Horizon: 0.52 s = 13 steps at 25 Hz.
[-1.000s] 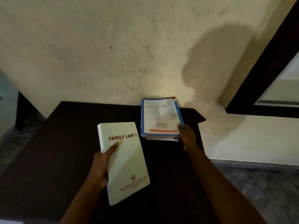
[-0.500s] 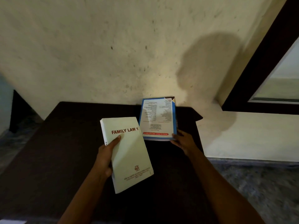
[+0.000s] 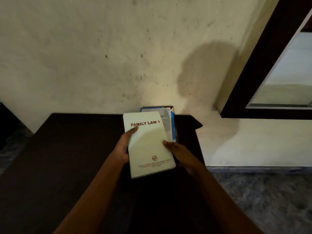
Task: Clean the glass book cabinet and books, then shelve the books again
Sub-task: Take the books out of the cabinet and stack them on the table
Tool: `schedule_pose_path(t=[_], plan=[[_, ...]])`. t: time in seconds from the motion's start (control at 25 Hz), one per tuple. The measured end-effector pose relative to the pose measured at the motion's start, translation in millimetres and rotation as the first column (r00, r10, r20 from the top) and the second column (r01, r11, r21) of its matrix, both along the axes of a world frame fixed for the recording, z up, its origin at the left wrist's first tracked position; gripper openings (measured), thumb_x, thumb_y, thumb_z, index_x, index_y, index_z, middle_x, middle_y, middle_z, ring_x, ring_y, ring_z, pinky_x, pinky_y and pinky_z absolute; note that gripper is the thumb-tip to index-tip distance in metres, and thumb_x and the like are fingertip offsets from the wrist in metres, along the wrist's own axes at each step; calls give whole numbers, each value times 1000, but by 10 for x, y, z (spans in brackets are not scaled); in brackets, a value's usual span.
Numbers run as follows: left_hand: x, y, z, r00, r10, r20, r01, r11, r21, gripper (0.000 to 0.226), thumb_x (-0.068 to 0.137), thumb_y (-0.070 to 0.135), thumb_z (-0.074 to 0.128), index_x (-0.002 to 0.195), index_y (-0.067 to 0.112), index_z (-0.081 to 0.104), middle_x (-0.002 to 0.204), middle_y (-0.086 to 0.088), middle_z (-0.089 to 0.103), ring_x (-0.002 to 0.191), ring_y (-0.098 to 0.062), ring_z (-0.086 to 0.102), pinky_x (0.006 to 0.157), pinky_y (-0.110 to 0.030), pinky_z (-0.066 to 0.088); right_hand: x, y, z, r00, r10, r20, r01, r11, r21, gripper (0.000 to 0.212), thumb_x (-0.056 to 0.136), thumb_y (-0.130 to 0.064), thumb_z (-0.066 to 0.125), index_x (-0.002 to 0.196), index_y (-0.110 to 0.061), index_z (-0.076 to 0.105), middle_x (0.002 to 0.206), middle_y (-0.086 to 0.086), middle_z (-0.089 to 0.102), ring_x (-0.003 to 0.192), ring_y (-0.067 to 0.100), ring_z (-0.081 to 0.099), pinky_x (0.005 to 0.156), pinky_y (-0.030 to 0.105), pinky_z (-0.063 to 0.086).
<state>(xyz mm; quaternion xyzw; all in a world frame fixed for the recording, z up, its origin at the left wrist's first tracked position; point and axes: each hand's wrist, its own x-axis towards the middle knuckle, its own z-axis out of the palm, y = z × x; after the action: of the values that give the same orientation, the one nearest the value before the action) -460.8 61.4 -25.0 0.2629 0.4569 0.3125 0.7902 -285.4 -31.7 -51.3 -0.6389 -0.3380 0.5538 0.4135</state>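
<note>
Left hand (image 3: 123,148) and right hand (image 3: 176,149) grip the cream "FAMILY LAW 1" book (image 3: 148,142), partly covering a blue book (image 3: 169,122).

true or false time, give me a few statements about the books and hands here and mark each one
1. The white book has FAMILY LAW 1 printed on its cover. True.
2. Only the left hand holds the white book. False: the right hand grips its right edge too.
3. The white book hides part of the blue book in this view. True.
4. The blue book lies on the floor. False: it lies on the dark table, by the wall.
</note>
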Motion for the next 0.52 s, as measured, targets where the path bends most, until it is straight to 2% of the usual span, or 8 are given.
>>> schedule_pose_path(t=[0.08,0.16,0.24,0.32,0.36,0.44,0.52], plan=[[101,149,-25,1000,3,-2,-3,1000,24,30,86,35,61,107,15,64,98,-15,68,84,-30,63,80,-44,51,74,61,-4,998,-37,51,33,996,87,34,93,-34,50,123,-18,53,112,6,65,97,18,65,78,32,55],[191,338,-90,996,48,-69,-42,995,86,34,87,40,59,107,13,66,101,-15,69,89,-30,65,85,-44,51,135,227,-15,981,-167,95,150,976,158,34,95,-30,49,125,-15,53,113,9,64,95,20,65,72,28,55],[231,515,-233,960,100,-260,-51,981,187,37,91,39,54,112,10,65,108,-15,68,97,-30,63,91,-43,49,180,511,-42,962,-240,130,213,958,193,34,96,-27,48,126,-11,53,113,10,63,95,21,64,71,27,54],[210,620,-426,886,108,-451,3,971,237,39,93,35,52,117,4,59,119,-17,62,106,-31,59,91,-41,48,227,840,-97,941,-297,163,275,951,143,34,97,-26,47,124,-7,55,112,14,63,95,25,61,76,35,52],[208,621,-500,864,86,-496,28,976,218,35,95,32,50,113,3,59,117,-19,61,103,-31,59,86,-39,48,281,994,-154,936,-302,181,288,952,100,35,97,-26,47,124,-5,55,113,17,62,96,28,61,77,38,51],[231,586,-630,871,31,-491,43,989,139,27,96,29,48,100,6,61,105,-19,63,86,-28,61,76,-38,49,370,1141,-289,948,-236,212,243,970,-9,34,96,-25,48,122,-3,55,117,20,61,99,32,61,77,39,52],[258,511,-690,886,-4,-463,60,992,107,25,96,30,48,98,9,61,101,-18,65,78,-24,62,67,-36,50,442,1107,-451,934,-128,333,164,983,-85,34,96,-27,48,120,-5,56,120,18,60,105,32,60,86,39,51]])
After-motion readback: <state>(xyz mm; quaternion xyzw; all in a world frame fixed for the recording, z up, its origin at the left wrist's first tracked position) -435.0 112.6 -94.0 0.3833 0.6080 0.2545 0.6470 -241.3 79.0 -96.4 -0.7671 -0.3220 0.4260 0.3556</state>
